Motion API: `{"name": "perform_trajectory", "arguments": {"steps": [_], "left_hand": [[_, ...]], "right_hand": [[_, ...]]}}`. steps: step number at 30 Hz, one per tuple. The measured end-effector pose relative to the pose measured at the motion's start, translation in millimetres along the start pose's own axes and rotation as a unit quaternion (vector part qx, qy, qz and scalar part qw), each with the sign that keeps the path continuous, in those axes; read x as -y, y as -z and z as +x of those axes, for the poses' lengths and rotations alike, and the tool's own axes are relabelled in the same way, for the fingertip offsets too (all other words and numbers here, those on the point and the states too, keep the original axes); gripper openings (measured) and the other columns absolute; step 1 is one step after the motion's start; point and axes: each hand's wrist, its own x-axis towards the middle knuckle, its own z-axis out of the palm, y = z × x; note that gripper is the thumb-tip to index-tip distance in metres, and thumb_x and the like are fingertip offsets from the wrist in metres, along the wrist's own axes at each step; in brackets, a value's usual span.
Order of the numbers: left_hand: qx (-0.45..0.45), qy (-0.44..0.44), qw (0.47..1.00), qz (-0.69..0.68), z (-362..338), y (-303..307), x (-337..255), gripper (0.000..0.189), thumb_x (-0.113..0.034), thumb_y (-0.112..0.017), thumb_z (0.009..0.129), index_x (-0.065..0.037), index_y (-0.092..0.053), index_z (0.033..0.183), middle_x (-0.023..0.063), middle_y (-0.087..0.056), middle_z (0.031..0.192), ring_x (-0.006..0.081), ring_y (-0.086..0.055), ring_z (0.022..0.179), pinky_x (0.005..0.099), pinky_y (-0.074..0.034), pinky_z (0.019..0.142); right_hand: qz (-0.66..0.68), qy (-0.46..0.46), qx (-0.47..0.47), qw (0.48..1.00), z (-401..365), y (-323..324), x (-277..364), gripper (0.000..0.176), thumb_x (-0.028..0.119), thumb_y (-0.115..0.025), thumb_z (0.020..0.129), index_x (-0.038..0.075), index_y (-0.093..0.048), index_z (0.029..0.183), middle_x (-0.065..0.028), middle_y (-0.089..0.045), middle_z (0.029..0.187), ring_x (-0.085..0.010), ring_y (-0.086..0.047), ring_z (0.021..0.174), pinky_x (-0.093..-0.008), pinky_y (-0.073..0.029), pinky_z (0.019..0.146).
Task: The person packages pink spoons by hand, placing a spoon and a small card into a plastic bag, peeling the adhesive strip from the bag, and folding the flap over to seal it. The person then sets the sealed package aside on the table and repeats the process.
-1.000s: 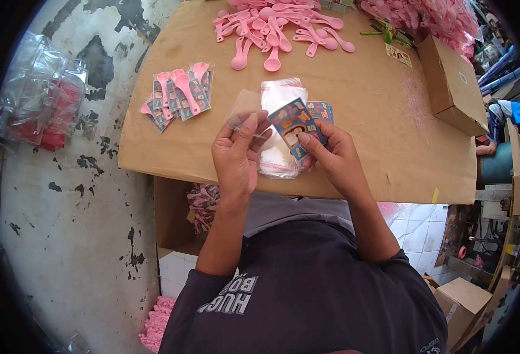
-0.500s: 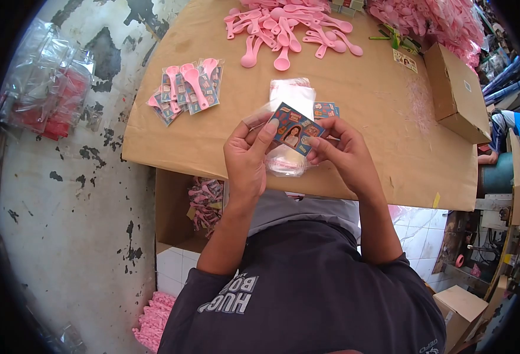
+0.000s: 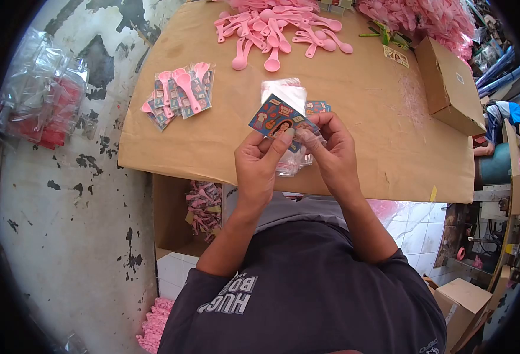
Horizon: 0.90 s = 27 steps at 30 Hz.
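A blue printed card [image 3: 266,115] with small pictures and a portrait is tilted over the table in front of me. My left hand [image 3: 258,162] pinches its lower edge, thumb on the printed face. Close beside it, my right hand [image 3: 335,154] has its fingers closed at the card's right end, with a thin clear plastic bag [image 3: 315,137] around the thumb and fingertips. Beneath both hands lies a stack of clear plastic bags [image 3: 284,88]. More blue cards [image 3: 317,107] show partly behind my right fingers.
Packed pink spoons with cards [image 3: 180,94] lie to the left. Loose pink spoons [image 3: 271,35] are heaped at the back, near green-handled snips [image 3: 385,34]. A cardboard box [image 3: 448,85] borders the table's [image 3: 384,165] right side. A person [image 3: 499,121] is at far right.
The card has shifted left and turned, now gripped at its lower edge by my left hand. Clear plastic now shows at my right thumb instead of by my left fingers.
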Motion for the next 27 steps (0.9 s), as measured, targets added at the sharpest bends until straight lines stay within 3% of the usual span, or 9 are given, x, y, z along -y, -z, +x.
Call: {"name": "perform_trajectory", "arguments": {"steps": [4,7,9,11,15,18,21,24,27], "left_hand": [[0.019,-0.027,0.999,0.020,-1,4,-1,0.039,-0.002,-0.068,0.098,0.002,-0.059,0.136,0.0120,-0.070,0.124,0.0127,-0.065,0.112,0.0286,-0.052,0.096],[0.005,-0.056,0.998,0.020,4,1,-13,0.051,-0.001,-0.061,0.100,-0.001,-0.046,0.149,0.0185,-0.064,0.133,0.0199,-0.062,0.123,0.0359,-0.052,0.103],[0.011,-0.076,0.995,-0.063,6,-2,-22,0.064,-0.001,-0.052,0.103,-0.008,-0.026,0.161,0.0242,-0.056,0.143,0.0307,-0.054,0.136,0.0423,-0.049,0.111],[0.024,-0.075,0.992,-0.099,9,-3,-32,0.063,-0.003,-0.050,0.105,-0.009,-0.023,0.161,0.0256,-0.055,0.143,0.0333,-0.053,0.137,0.0441,-0.049,0.112],[0.082,-0.067,0.977,-0.184,13,1,-29,0.062,-0.009,-0.047,0.107,-0.013,-0.019,0.163,0.0273,-0.056,0.141,0.0386,-0.053,0.137,0.0495,-0.050,0.111],[0.085,-0.049,0.960,-0.264,13,-5,-27,0.062,-0.010,-0.049,0.106,-0.012,-0.022,0.162,0.0230,-0.062,0.132,0.0340,-0.059,0.130,0.0495,-0.051,0.110],[0.100,-0.033,0.961,-0.256,13,-5,-22,0.060,-0.012,-0.052,0.105,-0.008,-0.026,0.159,0.0164,-0.064,0.117,0.0268,-0.065,0.116,0.0444,-0.054,0.105],[0.091,-0.039,0.974,-0.205,9,-11,-17,0.057,-0.013,-0.055,0.105,-0.003,-0.031,0.155,0.0110,-0.062,0.105,0.0204,-0.065,0.103,0.0387,-0.055,0.097],[0.129,-0.045,0.976,-0.170,7,-13,-17,0.053,-0.017,-0.055,0.105,-0.002,-0.035,0.151,0.0084,-0.056,0.100,0.0215,-0.062,0.098,0.0461,-0.057,0.101]], "right_hand": [[0.035,-0.002,0.016,0.999,-3,-8,-2,0.021,0.011,-0.072,0.097,-0.001,-0.065,0.114,-0.0018,-0.070,0.093,-0.0058,-0.065,0.083,-0.0190,-0.051,0.071],[0.023,-0.035,0.037,0.998,-7,-11,1,0.019,0.010,-0.071,0.098,-0.002,-0.066,0.112,-0.0023,-0.070,0.088,-0.0062,-0.064,0.074,-0.0191,-0.050,0.064],[0.008,-0.055,0.039,0.998,-10,-14,1,0.016,0.010,-0.071,0.098,-0.002,-0.067,0.108,-0.0027,-0.070,0.084,-0.0062,-0.063,0.067,-0.0193,-0.049,0.059],[0.024,-0.070,0.048,0.996,-12,-16,0,0.012,0.010,-0.072,0.097,0.000,-0.065,0.100,-0.0019,-0.067,0.075,-0.0053,-0.058,0.057,-0.0206,-0.046,0.051],[0.036,-0.090,0.046,0.994,-19,-23,3,0.015,0.011,-0.073,0.097,0.003,-0.062,0.093,-0.0004,-0.063,0.069,-0.0040,-0.055,0.054,-0.0207,-0.042,0.049],[0.053,-0.096,0.043,0.993,-23,-24,-1,0.018,0.012,-0.074,0.096,0.004,-0.058,0.094,-0.0009,-0.063,0.074,-0.0035,-0.055,0.055,-0.0205,-0.040,0.047],[0.059,-0.064,0.038,0.996,-24,-25,-3,0.022,0.011,-0.074,0.095,0.004,-0.055,0.101,-0.0021,-0.065,0.085,-0.0023,-0.055,0.059,-0.0198,-0.040,0.048],[0.050,-0.104,0.030,0.993,-23,-28,1,0.026,0.008,-0.074,0.095,0.006,-0.051,0.107,-0.0022,-0.065,0.095,-0.0016,-0.057,0.069,-0.0198,-0.043,0.054],[0.081,-0.066,-0.005,0.995,-23,-34,0,0.030,0.007,-0.075,0.094,0.007,-0.048,0.108,-0.0005,-0.062,0.096,-0.0017,-0.057,0.078,-0.0201,-0.046,0.061]]}}
